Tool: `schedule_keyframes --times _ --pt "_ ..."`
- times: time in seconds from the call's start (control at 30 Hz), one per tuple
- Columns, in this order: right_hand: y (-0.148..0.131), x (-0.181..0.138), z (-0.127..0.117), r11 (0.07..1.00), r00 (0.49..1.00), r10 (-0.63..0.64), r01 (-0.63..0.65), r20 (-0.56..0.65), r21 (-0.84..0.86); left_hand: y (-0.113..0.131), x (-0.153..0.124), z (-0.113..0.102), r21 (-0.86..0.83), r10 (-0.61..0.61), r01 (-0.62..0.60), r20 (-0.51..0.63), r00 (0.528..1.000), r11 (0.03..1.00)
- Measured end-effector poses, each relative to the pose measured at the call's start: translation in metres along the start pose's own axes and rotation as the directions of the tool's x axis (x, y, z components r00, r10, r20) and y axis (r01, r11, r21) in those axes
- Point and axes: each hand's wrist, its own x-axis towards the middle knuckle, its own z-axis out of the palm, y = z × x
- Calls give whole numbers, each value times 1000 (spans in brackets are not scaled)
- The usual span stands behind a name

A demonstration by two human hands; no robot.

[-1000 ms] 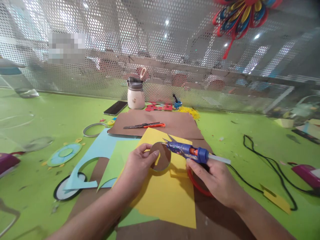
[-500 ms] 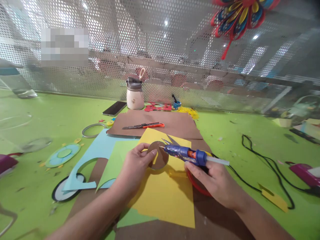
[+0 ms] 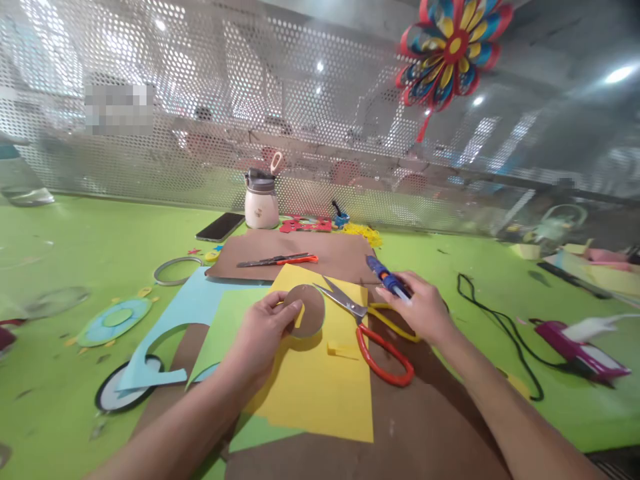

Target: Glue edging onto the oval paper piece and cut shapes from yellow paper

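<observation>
Between thumb and fingers, my left hand [image 3: 267, 330] pinches the edge of a round brown cardboard disc [image 3: 312, 312]. A small yellow paper strip [image 3: 300, 317] lies against the disc beside my thumb. My right hand [image 3: 425, 307] grips a blue glue gun [image 3: 383, 275], its nozzle pointing up and left, apart from the disc. Below it, open scissors [image 3: 385, 365] with one red and one yellow handle lie across a yellow paper sheet [image 3: 320, 393] and brown cardboard. A small folded yellow paper piece [image 3: 343, 349] rests on that sheet.
Orange-handled scissors [image 3: 277, 260] lie on a brown board [image 3: 345, 250]. Behind stand a white bottle [image 3: 261, 208] and a phone [image 3: 220, 227]. Cut blue paper [image 3: 193, 303] and a blue paper ring [image 3: 100, 327] are left. A black cord [image 3: 500, 327] runs near a purple device [image 3: 575, 350] at right.
The glue gun has moved away from the disc, up and to the right, in my right hand. The scissors' handles are now uncovered. My left hand still holds the disc; the view has shifted.
</observation>
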Motion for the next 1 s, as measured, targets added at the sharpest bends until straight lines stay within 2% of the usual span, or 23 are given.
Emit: schedule_keyframes --times 0.13,0.23,0.4,0.53,0.63,0.77,0.87,0.93,1.0 --pt "35 16 6 986 1000 -4 7 22 -166 3 -3 1 -5 35 -35 18 999 999" --pt "48 22 13 969 997 21 -3 68 -248 1 -2 0 -22 37 -36 36 999 999" --pt "45 30 25 968 986 38 5 165 -250 -6 4 -4 -52 36 -32 71 997 998" --pt "39 36 22 982 969 28 19 246 -185 -5 4 -4 -58 35 -30 85 996 998" --pt "22 31 11 991 970 -6 38 241 -131 -4 3 -4 -67 34 -29 83 996 997" --pt "-37 10 1 995 986 -88 93 142 -25 -8 4 -3 -64 13 -7 108 994 998" --pt "-83 -3 7 960 975 -193 164 112 228 -11 3 -2 -77 -9 20 147 989 997" --pt "-98 -6 17 944 956 -220 159 195 288 -12 1 0 -87 -32 49 187 982 995" --pt "-101 -6 28 938 955 -152 59 254 340 -11 0 1 -87 -43 63 215 976 994"
